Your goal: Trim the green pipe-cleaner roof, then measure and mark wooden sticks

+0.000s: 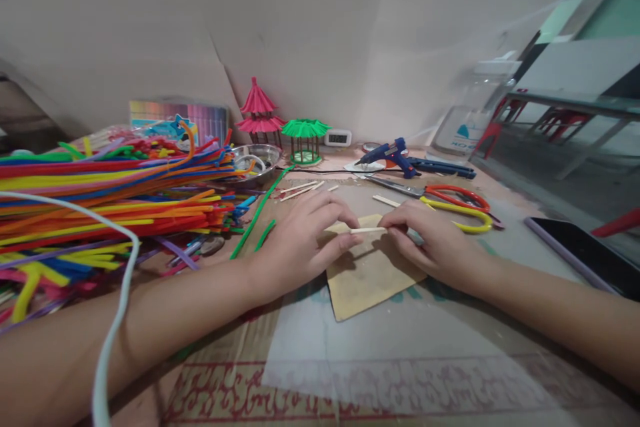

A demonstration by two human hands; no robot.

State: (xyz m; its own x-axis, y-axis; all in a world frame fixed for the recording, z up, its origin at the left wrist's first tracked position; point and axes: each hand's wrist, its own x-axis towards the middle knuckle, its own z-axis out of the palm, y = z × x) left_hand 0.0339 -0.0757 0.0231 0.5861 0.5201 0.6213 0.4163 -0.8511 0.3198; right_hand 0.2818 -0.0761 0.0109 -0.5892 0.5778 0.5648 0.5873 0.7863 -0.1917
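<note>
A short pale wooden stick is held level between my two hands. My left hand pinches its left end between thumb and fingers, while my right hand grips the other end. Below the stick lies a square of tan sandpaper-like sheet, partly covered by my right hand. Several more pale sticks rest just beyond my left hand, and a few others lie behind my right hand.
Bundles of coloured pipe cleaners fill the left side, with a white cable in front. Behind stand a pink pagoda model, a green-roofed pavilion and a blue glue gun. Scissors and a phone lie right.
</note>
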